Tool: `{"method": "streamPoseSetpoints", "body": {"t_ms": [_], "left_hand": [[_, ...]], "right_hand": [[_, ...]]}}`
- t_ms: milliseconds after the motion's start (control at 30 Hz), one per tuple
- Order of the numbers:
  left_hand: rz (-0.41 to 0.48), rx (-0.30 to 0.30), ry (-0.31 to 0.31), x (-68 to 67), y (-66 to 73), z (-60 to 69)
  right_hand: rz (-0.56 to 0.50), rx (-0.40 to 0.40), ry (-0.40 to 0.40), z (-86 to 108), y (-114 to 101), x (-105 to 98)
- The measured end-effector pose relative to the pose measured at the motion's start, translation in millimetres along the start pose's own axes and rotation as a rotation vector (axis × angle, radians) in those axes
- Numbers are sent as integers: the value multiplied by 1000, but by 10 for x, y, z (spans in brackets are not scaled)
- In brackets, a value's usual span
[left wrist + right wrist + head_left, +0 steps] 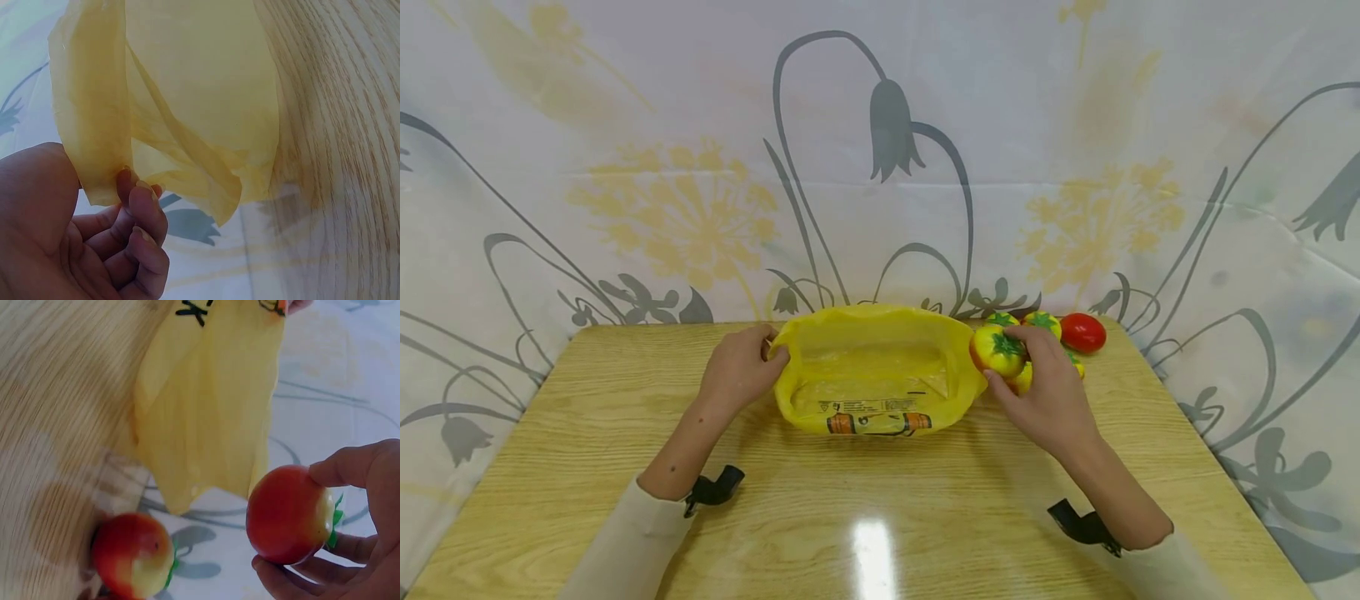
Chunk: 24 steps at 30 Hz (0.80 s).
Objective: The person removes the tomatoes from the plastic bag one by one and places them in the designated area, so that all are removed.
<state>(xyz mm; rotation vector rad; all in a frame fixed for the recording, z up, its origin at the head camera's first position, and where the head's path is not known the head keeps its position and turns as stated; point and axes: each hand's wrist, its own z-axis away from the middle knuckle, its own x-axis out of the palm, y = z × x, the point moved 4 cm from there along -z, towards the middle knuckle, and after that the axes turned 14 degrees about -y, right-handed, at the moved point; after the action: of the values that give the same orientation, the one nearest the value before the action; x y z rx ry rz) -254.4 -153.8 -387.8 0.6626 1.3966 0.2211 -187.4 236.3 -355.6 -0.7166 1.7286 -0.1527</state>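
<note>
A yellow plastic bag stands on the table with its mouth spread wide. My left hand pinches the left edge of the bag; in the left wrist view the thumb and fingers grip the thin film. At the bag's right edge my right hand holds a red and yellow toy tomato with green leaves. The right wrist view shows this tomato between thumb and fingers, close beside the bag. The bag's visible bottom holds nothing.
Behind the right hand sit several more toy tomatoes, partly hidden by it, and a plain red one at the back right. The wooden table meets a flower-patterned cloth at its far edge.
</note>
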Motion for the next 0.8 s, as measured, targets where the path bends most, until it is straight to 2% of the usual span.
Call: {"method": "streamPoseSetpoints", "body": {"t_ms": [300, 800], "left_hand": [[3, 2, 4, -8, 2, 0], [5, -4, -3, -1, -9, -4]], "right_hand": [[22, -5, 77, 25, 153, -188], [27, 59, 102, 7, 367, -315]]}}
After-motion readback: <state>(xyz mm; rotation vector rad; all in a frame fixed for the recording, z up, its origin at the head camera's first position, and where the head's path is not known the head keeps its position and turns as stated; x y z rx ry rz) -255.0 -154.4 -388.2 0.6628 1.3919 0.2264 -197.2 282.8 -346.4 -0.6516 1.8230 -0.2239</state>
